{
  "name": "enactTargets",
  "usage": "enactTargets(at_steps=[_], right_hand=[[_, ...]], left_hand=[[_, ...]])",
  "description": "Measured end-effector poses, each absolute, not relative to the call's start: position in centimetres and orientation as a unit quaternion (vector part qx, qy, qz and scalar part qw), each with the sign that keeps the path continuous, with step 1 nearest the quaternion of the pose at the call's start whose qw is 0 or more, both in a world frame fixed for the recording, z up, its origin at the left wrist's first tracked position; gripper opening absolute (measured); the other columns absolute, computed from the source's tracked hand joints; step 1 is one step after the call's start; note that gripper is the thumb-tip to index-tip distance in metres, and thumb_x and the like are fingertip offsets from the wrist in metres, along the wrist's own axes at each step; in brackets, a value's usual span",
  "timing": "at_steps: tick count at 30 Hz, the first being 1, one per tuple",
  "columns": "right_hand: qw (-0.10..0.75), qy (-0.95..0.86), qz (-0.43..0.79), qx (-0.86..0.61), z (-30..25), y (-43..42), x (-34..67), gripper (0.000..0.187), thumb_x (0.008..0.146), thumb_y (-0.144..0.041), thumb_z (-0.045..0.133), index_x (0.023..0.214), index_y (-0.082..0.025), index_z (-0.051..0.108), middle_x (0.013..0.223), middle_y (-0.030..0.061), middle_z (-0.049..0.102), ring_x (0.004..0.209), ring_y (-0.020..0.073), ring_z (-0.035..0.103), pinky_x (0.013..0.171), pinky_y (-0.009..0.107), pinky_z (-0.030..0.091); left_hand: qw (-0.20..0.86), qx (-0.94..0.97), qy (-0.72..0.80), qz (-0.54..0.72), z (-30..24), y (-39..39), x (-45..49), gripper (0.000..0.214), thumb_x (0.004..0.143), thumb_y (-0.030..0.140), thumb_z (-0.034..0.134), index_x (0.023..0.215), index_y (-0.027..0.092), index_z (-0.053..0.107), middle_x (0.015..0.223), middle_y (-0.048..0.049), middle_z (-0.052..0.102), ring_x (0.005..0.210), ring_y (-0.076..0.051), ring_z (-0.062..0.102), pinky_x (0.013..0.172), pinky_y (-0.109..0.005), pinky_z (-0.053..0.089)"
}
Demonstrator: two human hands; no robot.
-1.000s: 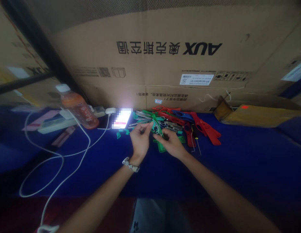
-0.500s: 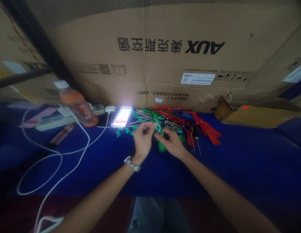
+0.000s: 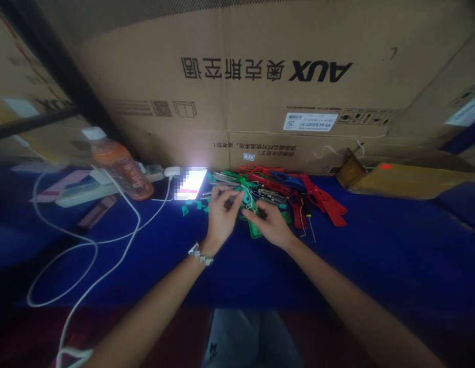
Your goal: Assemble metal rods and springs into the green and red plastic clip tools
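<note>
- Right hand [image 3: 275, 226], thumb forward, grips a green plastic piece [image 3: 254, 207] over the blue cloth [image 3: 237, 278], before the parts pile [image 3: 274, 196].
- Left hand [image 3: 223, 214] curls, thumb and forefinger meeting beside the piece's upper end; their hold is unclear.
- Forearms [image 3: 157, 302] slant inward from below.

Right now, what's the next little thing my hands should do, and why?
Maybe keep the green part steady in your right hand and gently tuck in the thin white wire with your left hand, because the wire seems to loop loosely there, close to your left fingertips.
</note>
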State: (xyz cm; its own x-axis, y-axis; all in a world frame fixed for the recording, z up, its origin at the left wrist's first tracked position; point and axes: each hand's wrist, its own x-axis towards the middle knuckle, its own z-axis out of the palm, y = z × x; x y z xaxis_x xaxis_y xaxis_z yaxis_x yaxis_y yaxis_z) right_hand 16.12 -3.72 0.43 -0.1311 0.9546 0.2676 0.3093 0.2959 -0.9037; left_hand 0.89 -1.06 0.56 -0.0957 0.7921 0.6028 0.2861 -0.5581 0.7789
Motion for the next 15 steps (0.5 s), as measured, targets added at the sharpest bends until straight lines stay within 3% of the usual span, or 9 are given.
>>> enactTargets(at_steps=[8, 15], right_hand=[[0.44, -0.687, 0.335, -0.472, 0.2, -3.5, 16.6, 0.038, 0.087, -0.054, 0.061, 0.07, -0.021, 0.051, 0.067, -0.0037, 0.046, 0.065, 0.0141, 0.042, 0.063, 0.028, 0.034], [0.433, -0.697, 0.316, -0.477, 0.4, -3.7, 16.5, 0.042, 0.086, -0.056, 0.062, 0.068, -0.021, 0.05, 0.065, -0.0035, 0.044, 0.065, 0.014, 0.041, 0.062, 0.027, 0.033]], left_hand=[[0.485, 0.622, 0.36, 0.499, 1.5, 0.3, -0.8, 0.025, 0.074, 0.038, 0.081, 0.087, 0.019, 0.072, 0.079, -0.0016, 0.07, 0.068, -0.014, 0.064, 0.053, -0.023, 0.055], [0.524, 0.592, 0.351, 0.502, 2.1, 0.2, -0.8, 0.025, 0.071, 0.039, 0.083, 0.082, 0.019, 0.073, 0.076, -0.002, 0.07, 0.066, -0.013, 0.065, 0.054, -0.023, 0.058]])
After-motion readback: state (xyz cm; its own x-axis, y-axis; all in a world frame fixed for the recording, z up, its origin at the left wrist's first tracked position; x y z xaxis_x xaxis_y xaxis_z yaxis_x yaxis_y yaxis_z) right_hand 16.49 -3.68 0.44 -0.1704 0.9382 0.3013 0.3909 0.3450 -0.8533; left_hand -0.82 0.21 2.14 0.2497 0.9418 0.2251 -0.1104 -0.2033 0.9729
